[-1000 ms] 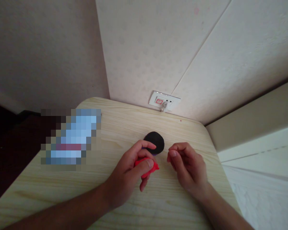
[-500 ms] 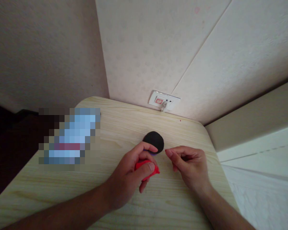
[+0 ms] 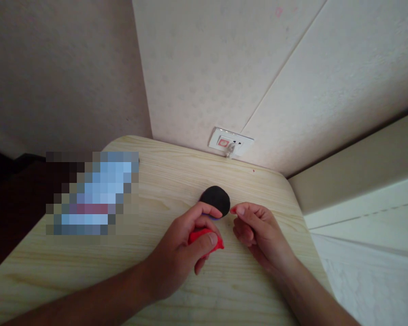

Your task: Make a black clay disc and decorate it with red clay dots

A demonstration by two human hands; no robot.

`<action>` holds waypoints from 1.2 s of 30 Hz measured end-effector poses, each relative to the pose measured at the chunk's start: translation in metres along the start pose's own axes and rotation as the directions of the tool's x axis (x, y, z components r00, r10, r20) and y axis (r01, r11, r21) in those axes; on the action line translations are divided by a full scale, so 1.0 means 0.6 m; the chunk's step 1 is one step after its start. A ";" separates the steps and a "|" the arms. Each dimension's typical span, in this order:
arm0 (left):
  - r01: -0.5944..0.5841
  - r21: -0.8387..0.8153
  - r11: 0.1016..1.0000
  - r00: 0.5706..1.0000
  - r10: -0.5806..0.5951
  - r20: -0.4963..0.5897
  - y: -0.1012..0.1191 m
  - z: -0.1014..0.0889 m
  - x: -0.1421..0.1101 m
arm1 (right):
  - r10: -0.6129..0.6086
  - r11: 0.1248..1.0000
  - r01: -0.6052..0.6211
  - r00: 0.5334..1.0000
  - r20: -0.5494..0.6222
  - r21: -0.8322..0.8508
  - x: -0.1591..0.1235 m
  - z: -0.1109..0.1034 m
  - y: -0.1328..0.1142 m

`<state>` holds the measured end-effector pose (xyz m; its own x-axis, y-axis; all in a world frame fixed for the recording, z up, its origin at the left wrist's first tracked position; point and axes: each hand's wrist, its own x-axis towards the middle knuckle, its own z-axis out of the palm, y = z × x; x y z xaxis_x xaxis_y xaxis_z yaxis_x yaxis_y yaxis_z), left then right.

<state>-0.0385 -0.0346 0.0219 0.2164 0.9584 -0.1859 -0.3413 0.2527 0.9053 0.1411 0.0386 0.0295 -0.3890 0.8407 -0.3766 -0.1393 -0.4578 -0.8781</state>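
My left hand point(image 3: 185, 251) is closed round a lump of red clay point(image 3: 206, 239), with a bit of blue or purple clay point(image 3: 211, 217) showing under its forefinger. My right hand point(image 3: 258, 231) hovers just right of it, thumb and forefinger pinched on a tiny red bit point(image 3: 233, 210) that is too small to name for certain. A flat black disc of clay point(image 3: 216, 200) lies on the light wooden table point(image 3: 156, 181) right behind both hands, touching neither as far as I can see.
A blurred-out blue and white item point(image 3: 93, 194) sits on the table's left side. A white wall socket point(image 3: 230, 142) is fixed just above the table's back edge. The table's rounded right edge point(image 3: 301, 217) borders a pale ledge.
My right hand curled its fingers back in and drew slightly left, closer to the black disc. My left hand kept hold of the red clay, barely shifting.
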 end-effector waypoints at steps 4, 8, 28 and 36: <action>-0.004 0.000 1.000 1.000 0.004 0.001 0.000 -0.001 0.003 | 0.018 1.000 -0.018 1.000 -0.013 0.020 0.003 -0.001 0.001; -0.002 0.003 1.000 1.000 0.002 -0.001 -0.002 -0.001 0.003 | -0.015 1.000 0.015 0.999 -0.051 -0.017 0.008 -0.005 0.004; -0.158 0.519 0.840 0.964 0.246 -0.103 0.017 -0.014 0.003 | -0.615 -0.351 0.470 0.537 0.578 -0.810 -0.010 -0.007 -0.001; -0.075 0.507 0.859 0.975 0.170 -0.144 0.014 -0.013 0.008 | -0.631 -0.245 0.480 0.581 0.514 -0.843 -0.008 -0.005 0.001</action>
<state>-0.0473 -0.0268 0.0255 0.0211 0.9964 -0.0819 0.1542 0.0777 0.9850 0.1457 0.0353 0.0301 -0.6065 0.6289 0.4865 0.6149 0.7589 -0.2144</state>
